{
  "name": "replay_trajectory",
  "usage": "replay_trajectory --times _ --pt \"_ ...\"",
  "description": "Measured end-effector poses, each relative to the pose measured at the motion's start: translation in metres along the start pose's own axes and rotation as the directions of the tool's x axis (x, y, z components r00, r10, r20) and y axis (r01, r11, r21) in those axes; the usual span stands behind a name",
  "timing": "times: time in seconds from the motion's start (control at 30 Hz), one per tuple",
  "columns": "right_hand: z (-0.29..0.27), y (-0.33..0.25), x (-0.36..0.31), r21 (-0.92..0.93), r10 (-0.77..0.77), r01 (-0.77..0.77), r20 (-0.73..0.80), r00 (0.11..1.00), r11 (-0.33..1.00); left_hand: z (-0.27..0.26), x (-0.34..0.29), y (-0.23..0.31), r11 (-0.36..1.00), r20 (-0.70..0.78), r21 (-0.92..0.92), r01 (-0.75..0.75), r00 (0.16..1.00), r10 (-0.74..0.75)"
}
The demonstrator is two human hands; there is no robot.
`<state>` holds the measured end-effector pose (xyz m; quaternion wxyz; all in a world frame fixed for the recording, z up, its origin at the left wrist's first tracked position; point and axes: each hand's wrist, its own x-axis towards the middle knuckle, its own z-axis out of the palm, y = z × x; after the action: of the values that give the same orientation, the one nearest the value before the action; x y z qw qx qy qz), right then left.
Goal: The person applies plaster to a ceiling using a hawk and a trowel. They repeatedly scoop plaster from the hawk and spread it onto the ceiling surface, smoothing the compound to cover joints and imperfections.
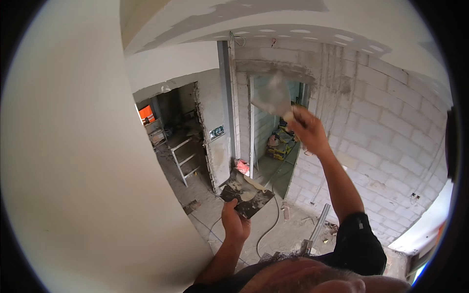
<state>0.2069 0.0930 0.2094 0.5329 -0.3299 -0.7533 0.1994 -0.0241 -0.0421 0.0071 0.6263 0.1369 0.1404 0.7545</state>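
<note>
My right hand (309, 132) grips a broad grey metal trowel (271, 97), raised far right; my left hand (233, 222) clasps a dark square board (246, 193) bearing pale plaster (244, 184). Tilting the board risks the plaster sliding onto the dusty floor (288, 234).

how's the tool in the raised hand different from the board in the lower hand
The trowel is raised high in the right hand, its pale grey blade up by the lintel; the dark board sits low in the left hand. The trowel blade looks thinly smeared, while the board carries a thick light dab of plaster. Both are gripped by one hand each and dirtied with plaster.
</note>
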Motion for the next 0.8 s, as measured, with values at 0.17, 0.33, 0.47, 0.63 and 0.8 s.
replay_trajectory --times 0.17,0.33,0.47,0.63,0.8 --pt "0.048 -0.088 0.075 0.542 0.054 -0.135 0.163 0.985 0.829 0.006 -0.008 -0.012 0.999 -0.066 -0.053 -0.012 0.998 0.008" --pt "0.126 -0.125 0.187 0.74 -0.042 -0.107 0.18 0.983 0.664 0.001 -0.004 -0.01 0.999 -0.082 -0.02 0.031 0.996 -0.032" --pt "0.19 -0.147 0.264 0.821 -0.109 -0.125 0.221 0.969 0.558 0.004 -0.009 -0.011 0.998 -0.103 -0.059 -0.019 0.995 0.013" --pt "0.196 -0.152 0.32 0.893 -0.182 -0.111 0.208 0.961 0.436 0.004 -0.006 -0.015 0.999 -0.125 -0.042 -0.017 0.992 0.012" --pt "0.194 -0.16 0.331 0.91 -0.212 -0.119 0.217 0.953 0.398 0.005 -0.008 -0.015 0.998 -0.122 -0.045 -0.04 0.992 0.035"
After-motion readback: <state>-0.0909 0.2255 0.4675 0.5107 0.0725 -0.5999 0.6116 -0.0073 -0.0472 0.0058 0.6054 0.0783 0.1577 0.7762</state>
